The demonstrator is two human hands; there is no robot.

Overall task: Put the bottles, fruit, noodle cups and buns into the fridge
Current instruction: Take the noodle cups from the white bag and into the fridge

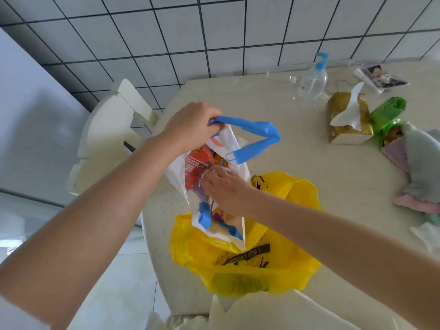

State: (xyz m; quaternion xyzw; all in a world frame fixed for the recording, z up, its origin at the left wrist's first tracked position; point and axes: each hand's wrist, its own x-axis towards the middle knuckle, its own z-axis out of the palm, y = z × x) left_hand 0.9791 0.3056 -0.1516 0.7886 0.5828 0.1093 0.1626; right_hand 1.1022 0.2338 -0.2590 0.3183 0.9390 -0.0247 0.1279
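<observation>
Two hands work one white bag [215,186] on the bench [309,163]: the left hand [190,125] has its grip curled round a blue handle [238,121], holding the mouth up, while the right hand [223,184] reaches in, fingers relaxed and spread over a red noodle cup [198,163] directly beneath, just toward the left hand. At least two packets show inside. One yellow bag [250,265] lies under it.

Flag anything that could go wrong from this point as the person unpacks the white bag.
1. The left hand holds the white bag up by one blue handle only; it could tip and spill.
2. The right hand reaches among packed red noodle cups; one could snag.
3. The yellow bag sits near the table edge.
</observation>
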